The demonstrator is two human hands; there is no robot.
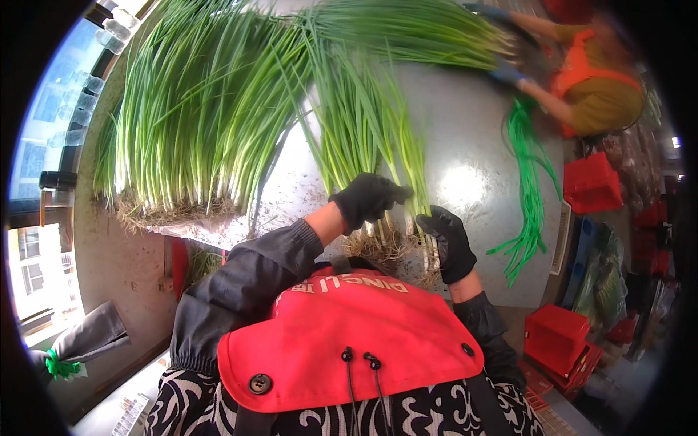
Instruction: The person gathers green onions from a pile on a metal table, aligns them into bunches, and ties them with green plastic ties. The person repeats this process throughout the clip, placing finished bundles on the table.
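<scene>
On the grey worktop (465,131), both gloved hands are gripping one bunch of spring onions (363,123): left hand (367,198) closing around stalks, right hand (451,243) clasping beside the roots (382,245).

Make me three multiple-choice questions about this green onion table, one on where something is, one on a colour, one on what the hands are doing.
1. Where does the bunch of green ties lie?
A. On the table's right side
B. Under the big green onion pile
C. On the windowsill

2. What colour are the worker's gloves?
A. White
B. Black
C. Yellow

3. What is the left hand doing?
A. Resting on a crate
B. Hanging off the table
C. Closed on a small green onion bunch

Answers: 1 A, the ties trail along the right of the steel table. 2 B, both the left and right hand wear black. 3 C, its fingers wrap the stalks above the roots.
</scene>
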